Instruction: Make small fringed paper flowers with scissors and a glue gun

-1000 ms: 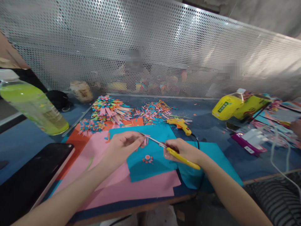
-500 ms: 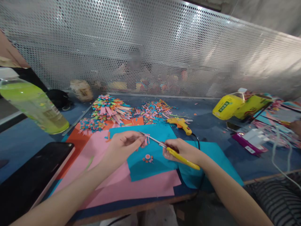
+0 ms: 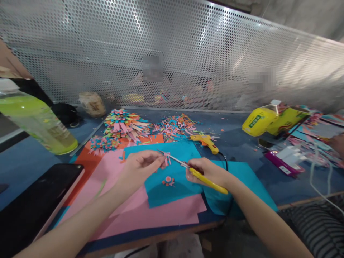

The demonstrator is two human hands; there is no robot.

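My left hand [image 3: 147, 161] is closed, pinching a small pink paper strip [image 3: 167, 158] between thumb and fingers. My right hand [image 3: 205, 171] grips a pair of scissors with yellow handles [image 3: 208, 181]. Their metal blades [image 3: 174, 158] point left and lie beside the strip at my left fingertips; whether they touch it I cannot tell. Below, on a blue paper sheet [image 3: 182, 193], rests a small flower-like paper piece [image 3: 168, 181] with a round orange centre. Pink sheets [image 3: 120, 222] and an orange sheet [image 3: 77, 168] lie under my left arm.
A yellow glue gun [image 3: 205, 141] lies behind my right hand, near a heap of paper scraps [image 3: 176, 126]. Curled paper pieces [image 3: 126, 123] are piled left. A phone [image 3: 40, 200] and green bottle [image 3: 37, 118] stand at left; a yellow bottle [image 3: 259, 120] is right, before a perforated metal screen [image 3: 172, 43].
Both hands, the scissors and the strip stay almost in place. The whole view has shifted very slightly.
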